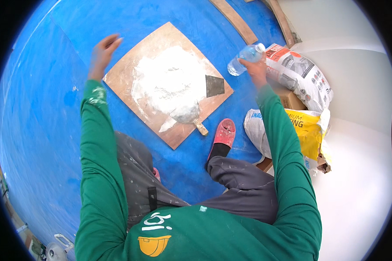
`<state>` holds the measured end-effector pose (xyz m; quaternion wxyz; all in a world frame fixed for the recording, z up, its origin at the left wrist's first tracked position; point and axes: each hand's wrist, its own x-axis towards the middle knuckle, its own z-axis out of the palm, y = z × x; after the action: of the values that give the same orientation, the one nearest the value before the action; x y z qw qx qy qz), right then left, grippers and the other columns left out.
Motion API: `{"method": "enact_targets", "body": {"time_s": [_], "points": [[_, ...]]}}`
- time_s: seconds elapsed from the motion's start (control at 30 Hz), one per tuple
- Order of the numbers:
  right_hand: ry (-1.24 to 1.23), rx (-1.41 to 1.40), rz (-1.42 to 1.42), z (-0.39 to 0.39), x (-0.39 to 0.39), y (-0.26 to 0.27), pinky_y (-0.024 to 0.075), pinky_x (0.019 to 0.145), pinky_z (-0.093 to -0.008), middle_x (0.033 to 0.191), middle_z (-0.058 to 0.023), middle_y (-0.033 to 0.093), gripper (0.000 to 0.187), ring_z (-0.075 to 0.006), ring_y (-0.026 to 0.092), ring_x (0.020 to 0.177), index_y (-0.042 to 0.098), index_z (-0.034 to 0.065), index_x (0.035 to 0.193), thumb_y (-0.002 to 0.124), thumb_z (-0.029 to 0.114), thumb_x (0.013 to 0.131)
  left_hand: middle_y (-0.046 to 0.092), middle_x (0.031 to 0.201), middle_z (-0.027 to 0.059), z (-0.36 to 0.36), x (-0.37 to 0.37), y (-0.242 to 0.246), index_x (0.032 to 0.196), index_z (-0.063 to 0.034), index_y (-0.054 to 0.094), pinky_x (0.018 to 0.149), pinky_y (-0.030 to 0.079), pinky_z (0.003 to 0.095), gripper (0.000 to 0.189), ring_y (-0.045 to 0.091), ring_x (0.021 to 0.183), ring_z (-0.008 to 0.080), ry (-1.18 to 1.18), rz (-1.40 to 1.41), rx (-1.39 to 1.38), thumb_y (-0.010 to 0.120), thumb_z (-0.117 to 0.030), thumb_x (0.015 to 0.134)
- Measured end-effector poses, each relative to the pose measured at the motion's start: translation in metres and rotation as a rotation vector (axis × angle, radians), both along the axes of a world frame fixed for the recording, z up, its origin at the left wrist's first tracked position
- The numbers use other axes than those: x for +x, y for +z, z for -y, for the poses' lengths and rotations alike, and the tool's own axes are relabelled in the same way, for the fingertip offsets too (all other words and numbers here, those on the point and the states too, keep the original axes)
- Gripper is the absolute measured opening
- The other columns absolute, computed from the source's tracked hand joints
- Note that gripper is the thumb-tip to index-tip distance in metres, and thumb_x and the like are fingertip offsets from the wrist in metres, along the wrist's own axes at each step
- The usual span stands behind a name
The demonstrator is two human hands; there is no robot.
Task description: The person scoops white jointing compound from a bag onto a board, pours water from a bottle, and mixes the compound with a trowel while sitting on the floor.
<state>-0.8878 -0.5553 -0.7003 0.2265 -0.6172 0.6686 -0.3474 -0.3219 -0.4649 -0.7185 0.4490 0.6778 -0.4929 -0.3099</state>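
My right hand [255, 70] grips a clear plastic bottle [240, 63] by its side, held tilted with its whitish top end up and to the right. Up at the left, beyond the board's left corner, my left hand [104, 55] is raised with curled fingers and thumb near the forefinger; blur hides whether anything small is between them. Between both hands lies a square plywood board [179, 137], bearing a heap of white powder [170, 78] with a shallow hollow. A trowel [185, 113] rests at the powder's near edge, and a dark flat scraper blade [215, 86] lies at its right.
Blue sheeting [52, 130] covers the floor. To the right, a white-and-red printed bag [300, 73], a cardboard box [290, 99] and an opened yellow-and-white bag [305, 125] stand by the white wall [359, 195]. A wooden strip [236, 21] lies beyond. My pink slipper [224, 132] is near the board.
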Motion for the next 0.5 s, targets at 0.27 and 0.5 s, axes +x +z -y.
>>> {"method": "enact_targets", "body": {"time_s": [0.27, 0.5], "points": [[-0.349, -0.116, -0.176, 0.008, -0.063, -0.055, 0.0427, 0.117, -0.0421, 0.145, -0.0286, 0.054, 0.114, -0.0373, 0.054, 0.136, 0.038, -0.0103, 0.150, 0.100, 0.028, 0.062, 0.064, 0.135, 0.0215, -0.175, 0.115, -0.161, 0.138, -0.0042, 0.063, 0.107, 0.047, 0.0484, 0.065, 0.060, 0.126, 0.0377, 0.817, 0.450, 0.345, 0.077, -0.047, 0.091], [-0.370, -0.067, 0.145, -0.004, -0.066, -0.067, 0.0366, 0.121, -0.0411, 0.156, -0.0257, 0.041, 0.122, -0.0338, 0.045, 0.143, 0.025, -0.0105, 0.156, 0.099, 0.025, 0.066, 0.041, 0.157, 0.0222, -0.216, 0.061, -0.197, 0.148, -0.0149, 0.054, 0.116, 0.029, 0.0648, 0.076, 0.038, 0.146, 0.0400, 0.860, 0.754, 0.536, 0.060, -0.069, 0.094]]}}
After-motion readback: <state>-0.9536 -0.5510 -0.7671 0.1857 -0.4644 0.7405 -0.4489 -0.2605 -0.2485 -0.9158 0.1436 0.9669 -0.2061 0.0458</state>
